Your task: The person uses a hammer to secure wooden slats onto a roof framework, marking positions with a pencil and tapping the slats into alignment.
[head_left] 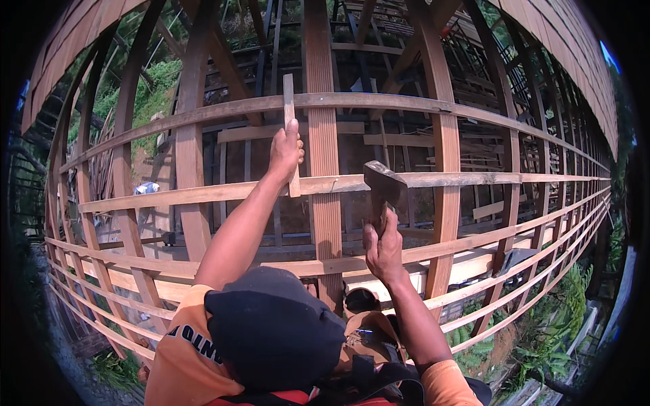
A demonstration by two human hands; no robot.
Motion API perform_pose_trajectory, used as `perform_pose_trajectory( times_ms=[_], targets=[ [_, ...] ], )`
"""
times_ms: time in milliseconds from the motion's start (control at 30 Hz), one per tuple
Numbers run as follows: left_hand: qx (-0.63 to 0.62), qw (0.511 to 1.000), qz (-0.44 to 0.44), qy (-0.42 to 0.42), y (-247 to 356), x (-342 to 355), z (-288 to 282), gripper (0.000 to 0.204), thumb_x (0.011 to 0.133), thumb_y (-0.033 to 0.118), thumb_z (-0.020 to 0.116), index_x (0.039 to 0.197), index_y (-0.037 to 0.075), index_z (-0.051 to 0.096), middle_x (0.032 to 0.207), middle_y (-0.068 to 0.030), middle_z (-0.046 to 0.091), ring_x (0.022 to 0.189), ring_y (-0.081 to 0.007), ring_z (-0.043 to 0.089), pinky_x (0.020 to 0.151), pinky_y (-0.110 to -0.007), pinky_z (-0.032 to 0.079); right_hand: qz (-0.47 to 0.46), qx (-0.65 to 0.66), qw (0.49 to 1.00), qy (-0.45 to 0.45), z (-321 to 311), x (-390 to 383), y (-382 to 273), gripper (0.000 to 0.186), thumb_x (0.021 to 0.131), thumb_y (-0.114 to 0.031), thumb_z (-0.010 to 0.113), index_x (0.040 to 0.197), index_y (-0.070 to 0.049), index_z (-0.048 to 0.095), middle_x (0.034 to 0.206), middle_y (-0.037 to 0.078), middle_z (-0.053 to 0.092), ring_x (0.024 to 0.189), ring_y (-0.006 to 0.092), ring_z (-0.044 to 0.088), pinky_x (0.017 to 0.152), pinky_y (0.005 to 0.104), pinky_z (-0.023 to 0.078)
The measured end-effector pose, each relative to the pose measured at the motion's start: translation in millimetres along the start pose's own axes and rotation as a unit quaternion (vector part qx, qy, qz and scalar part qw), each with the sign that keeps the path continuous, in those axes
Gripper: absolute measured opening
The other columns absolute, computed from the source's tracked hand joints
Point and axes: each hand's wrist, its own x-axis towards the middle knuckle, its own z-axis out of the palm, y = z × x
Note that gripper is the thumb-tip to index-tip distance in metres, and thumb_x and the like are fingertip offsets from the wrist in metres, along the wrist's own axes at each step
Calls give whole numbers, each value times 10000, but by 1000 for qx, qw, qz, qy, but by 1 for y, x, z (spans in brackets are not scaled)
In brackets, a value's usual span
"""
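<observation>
My left hand (287, 150) is closed around a short, pale wooden strip (289, 95). The strip stands across two long battens, its top above the upper batten (237, 107) and its foot over the lower batten (257, 188). In my right hand (384, 247) is a hatchet (384, 183) with a dark, broad metal head, raised by the lower batten to the right of the middle rafter (322, 145). A small nail (335, 181) shows in that batten where it crosses the rafter. Part of the hatchet's handle is hidden by my fingers.
More battens (474, 241) run across the rafters nearer me, with open gaps down to the ground. A brown tool pouch (371, 331) hangs at my waist. Shingled roof edges (569, 47) rise at both far corners. A dark object (518, 259) rests on the right-hand battens.
</observation>
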Motion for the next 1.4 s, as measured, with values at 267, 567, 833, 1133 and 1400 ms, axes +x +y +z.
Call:
perform_pose_trajectory(
  times_ms=[267, 567, 833, 1133, 1400],
  targets=[
    [23, 999, 24, 20, -10, 4, -8, 453, 999, 549, 455, 856, 120, 425, 627, 49, 398, 471, -57, 409, 412, -240, 363, -3, -43, 999, -28, -14, 21, -39, 346, 999, -192, 499, 1280, 0, 435, 773, 130, 596, 645, 183, 587, 627, 313, 488],
    [65, 994, 76, 43, -36, 23, -6, 503, 982, 569, 476, 893, 74, 466, 666, 15, 458, 494, -75, 454, 422, -256, 391, -318, 286, 875, 227, -41, 62, -140, 477, 978, -446, 572, 1178, -36, 434, 769, 31, 453, 625, 130, 456, 603, 234, 421],
    [142, 981, 113, 70, -34, 23, -7, 572, 975, 591, 469, 850, 33, 481, 686, -41, 515, 523, -123, 516, 466, -298, 444, 99, -50, 991, -77, -17, 33, -56, 247, 991, -173, 539, 1153, 5, 485, 753, 173, 580, 719, 223, 626, 648, 367, 486],
    [172, 977, 101, 78, -27, 18, -2, 669, 998, 550, 403, 923, -91, 576, 975, -351, 616, 994, -507, 585, 878, -527, 447, -209, 265, 923, 184, -5, 36, -88, 450, 967, -424, 609, 1189, -64, 454, 774, 36, 487, 632, 154, 494, 658, 269, 485],
    [169, 977, 104, 81, -26, 17, -10, 656, 999, 536, 415, 918, -95, 573, 971, -353, 614, 983, -511, 583, 867, -537, 440, 9, 192, 980, 44, -18, 48, -89, 345, 992, -224, 579, 1232, 2, 478, 832, 81, 575, 630, 98, 505, 574, 231, 422]
  ],
)
